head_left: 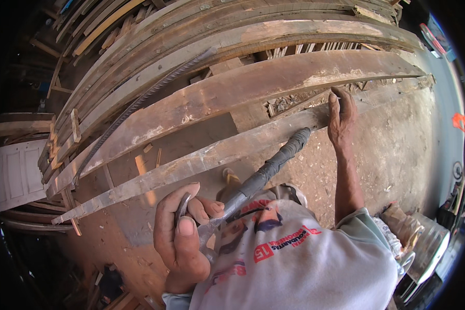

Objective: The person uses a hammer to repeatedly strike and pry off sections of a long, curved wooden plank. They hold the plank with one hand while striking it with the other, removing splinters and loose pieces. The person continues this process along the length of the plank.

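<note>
My left hand (183, 237) is closed round the metal head end of a hammer (261, 175), with a curved metal prong showing between finger and thumb. Its handle, wrapped in black tape, slants up to the right, its end overlapping the plank in view. My right hand (342, 121) grips the long weathered wooden plank (191, 161), fingers bent at its far edge. That plank runs across in front of me from lower left to upper right. Just beyond it lies a wider reddish-brown board (232, 88).
Long beams (191, 49) are stacked beyond the boards. A ribbed steel bar (134, 106) leans across them at the left. A white panelled door (18, 173) stands far left. Wood chips litter the ground (392, 134). Bags and a clear container (429, 240) sit at lower right.
</note>
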A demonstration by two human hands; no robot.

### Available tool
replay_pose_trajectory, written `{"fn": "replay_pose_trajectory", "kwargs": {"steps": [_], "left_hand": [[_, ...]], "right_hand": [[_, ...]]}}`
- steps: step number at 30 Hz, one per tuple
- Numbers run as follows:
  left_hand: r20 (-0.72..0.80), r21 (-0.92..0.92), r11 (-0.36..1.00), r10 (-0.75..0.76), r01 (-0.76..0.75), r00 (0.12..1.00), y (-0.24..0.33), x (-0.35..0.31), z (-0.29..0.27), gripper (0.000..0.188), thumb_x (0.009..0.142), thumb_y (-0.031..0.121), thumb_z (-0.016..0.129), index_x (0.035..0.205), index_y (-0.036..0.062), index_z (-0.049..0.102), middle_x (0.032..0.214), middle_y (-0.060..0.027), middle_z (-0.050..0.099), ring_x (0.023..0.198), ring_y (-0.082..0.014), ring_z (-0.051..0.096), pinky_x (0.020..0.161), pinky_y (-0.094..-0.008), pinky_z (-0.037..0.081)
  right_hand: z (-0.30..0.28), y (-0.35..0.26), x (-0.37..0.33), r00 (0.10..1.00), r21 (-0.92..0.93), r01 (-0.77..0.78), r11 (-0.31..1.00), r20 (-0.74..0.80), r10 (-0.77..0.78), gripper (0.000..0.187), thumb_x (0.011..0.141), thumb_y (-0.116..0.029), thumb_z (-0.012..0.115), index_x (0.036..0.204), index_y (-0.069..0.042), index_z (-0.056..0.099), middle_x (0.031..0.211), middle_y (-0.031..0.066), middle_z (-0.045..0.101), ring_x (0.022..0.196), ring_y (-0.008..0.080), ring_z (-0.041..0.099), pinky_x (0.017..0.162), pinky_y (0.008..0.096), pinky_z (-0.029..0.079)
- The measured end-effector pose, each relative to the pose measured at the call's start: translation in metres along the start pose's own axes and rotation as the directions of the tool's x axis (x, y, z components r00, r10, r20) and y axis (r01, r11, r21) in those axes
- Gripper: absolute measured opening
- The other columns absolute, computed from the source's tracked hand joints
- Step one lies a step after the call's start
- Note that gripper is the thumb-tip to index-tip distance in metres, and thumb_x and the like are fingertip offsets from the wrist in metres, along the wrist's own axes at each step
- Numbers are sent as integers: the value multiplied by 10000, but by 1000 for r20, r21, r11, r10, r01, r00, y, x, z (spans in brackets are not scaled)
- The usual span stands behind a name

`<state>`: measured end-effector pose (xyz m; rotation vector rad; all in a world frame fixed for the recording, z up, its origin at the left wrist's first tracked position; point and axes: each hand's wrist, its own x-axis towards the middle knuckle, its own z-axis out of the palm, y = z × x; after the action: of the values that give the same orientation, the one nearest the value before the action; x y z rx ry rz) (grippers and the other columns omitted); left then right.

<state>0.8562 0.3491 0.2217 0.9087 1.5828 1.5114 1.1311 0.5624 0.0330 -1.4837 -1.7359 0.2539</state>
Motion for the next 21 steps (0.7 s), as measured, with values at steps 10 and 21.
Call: {"fn": "replay_pose_trajectory", "kwargs": {"steps": [10, 21], "left_hand": [[-75, 27, 999, -22, 24, 997, -18, 0, -5, 423, 1010, 272, 513, 1211, -97, 560, 832, -59, 513, 817, -179, 592, 842, -393, 551], [-180, 48, 992, -105, 116, 978, -191, 4, -60, 192, 1056, 181, 509, 1019, -1, 558, 846, -57, 537, 794, -177, 599, 780, -346, 532]], "right_hand": [[1, 9, -2, 980, -198, 198, 960, 42, -194, 280, 968, -285, 655, 1148, -73, 690, 1155, 110, 693, 1097, 289, 634, 1001, 412, 411], [3, 11, -3, 975, -197, 223, 955, 40, -219, 207, 948, -245, 663, 1070, -83, 703, 1078, 91, 704, 1003, 274, 640, 958, 401, 422]]}}
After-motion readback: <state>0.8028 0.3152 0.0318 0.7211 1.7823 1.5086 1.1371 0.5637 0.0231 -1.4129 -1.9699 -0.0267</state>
